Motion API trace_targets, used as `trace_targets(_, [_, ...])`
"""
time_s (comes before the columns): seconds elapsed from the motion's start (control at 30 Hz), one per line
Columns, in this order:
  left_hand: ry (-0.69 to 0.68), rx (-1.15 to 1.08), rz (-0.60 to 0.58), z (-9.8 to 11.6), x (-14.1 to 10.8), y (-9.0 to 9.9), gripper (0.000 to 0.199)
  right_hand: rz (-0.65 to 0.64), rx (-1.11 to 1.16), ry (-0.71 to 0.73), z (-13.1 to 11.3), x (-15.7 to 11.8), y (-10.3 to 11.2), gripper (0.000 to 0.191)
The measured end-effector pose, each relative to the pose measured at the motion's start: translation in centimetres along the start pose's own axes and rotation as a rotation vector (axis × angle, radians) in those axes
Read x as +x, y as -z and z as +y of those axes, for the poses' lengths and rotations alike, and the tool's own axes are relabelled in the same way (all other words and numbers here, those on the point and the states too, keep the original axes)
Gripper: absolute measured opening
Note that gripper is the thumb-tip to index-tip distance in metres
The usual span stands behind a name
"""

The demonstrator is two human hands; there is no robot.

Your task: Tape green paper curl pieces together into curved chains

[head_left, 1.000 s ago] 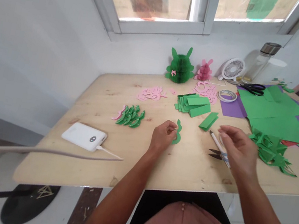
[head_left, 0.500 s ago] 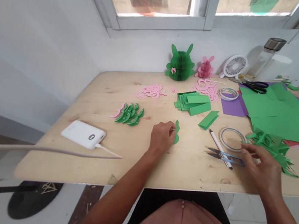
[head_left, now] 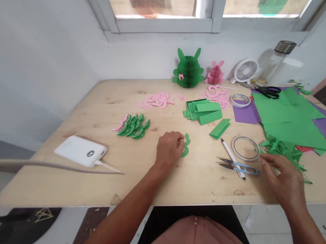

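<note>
My left hand (head_left: 170,150) is closed at the edge of a wavy green paper cutout (head_left: 186,146), its fingers curled over the cutout's left side. A tiny whitish bit shows at those fingertips. On the right, my right hand (head_left: 284,177) has thumb and forefinger pinched together beside a narrow roll of tape (head_left: 245,148); what lies between them is too small to make out. Just left of that hand, blue-handled thread snips (head_left: 239,166) lie across a white pen (head_left: 233,157). A folded green paper strip (head_left: 220,128) lies beyond the pen.
Curved green cutouts (head_left: 135,126) and a white power bank (head_left: 81,151) with a cable lie at left. Green strips (head_left: 204,111) and pink cutouts (head_left: 158,101) lie farther back. Paper figures (head_left: 190,72), a fan (head_left: 245,71), a bottle (head_left: 276,62) and green sheets (head_left: 293,115) stand or lie behind.
The whole view has shifted slightly, with the table's contents now farther left in the picture. Both hands keep nearly the same places and poses.
</note>
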State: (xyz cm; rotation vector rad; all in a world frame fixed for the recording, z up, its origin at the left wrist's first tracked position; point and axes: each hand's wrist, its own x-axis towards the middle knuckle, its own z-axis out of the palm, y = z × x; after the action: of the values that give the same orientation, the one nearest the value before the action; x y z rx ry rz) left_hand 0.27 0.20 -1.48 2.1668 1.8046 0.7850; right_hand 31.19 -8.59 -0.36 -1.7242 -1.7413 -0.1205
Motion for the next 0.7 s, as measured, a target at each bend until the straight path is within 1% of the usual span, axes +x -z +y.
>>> trace_targets(0.1, [-0.032,-0.047,0.025,0.3,0.0,0.3,0.012,-0.012,-0.016,0.054,0.3,-0.5,0.2,0.023])
trace_targets(0.2, [-0.103,-0.116,0.007,1.2,0.0,0.8,0.012,-0.073,-0.031,0.132,0.5,-1.0,0.1,0.024])
trace_targets(0.3, [-0.197,-0.168,-0.060,2.5,-0.2,1.3,0.010,-0.153,-0.065,0.239,0.4,-1.2,0.0,0.023])
trace_targets(0.4, [-0.272,-0.214,-0.158,4.0,-0.2,1.7,0.009,-0.189,-0.097,0.307,0.2,-1.1,0.2,0.022])
trace_targets(0.47, [-0.309,-0.239,-0.199,4.9,-0.2,1.7,0.010,-0.182,-0.107,0.337,0.2,-1.0,0.4,0.022])
trace_targets(0.6, [-0.349,-0.249,-0.225,6.4,0.0,1.2,0.012,-0.122,-0.132,0.353,0.5,-0.8,0.7,0.021])
trace_targets(0.63, [-0.354,-0.250,-0.225,6.6,0.1,1.0,0.012,-0.133,-0.124,0.356,0.4,-0.8,0.6,0.022])
trace_targets(0.7, [-0.357,-0.262,-0.214,6.9,0.1,0.7,0.012,-0.196,-0.092,0.372,0.1,-0.8,0.3,0.026])
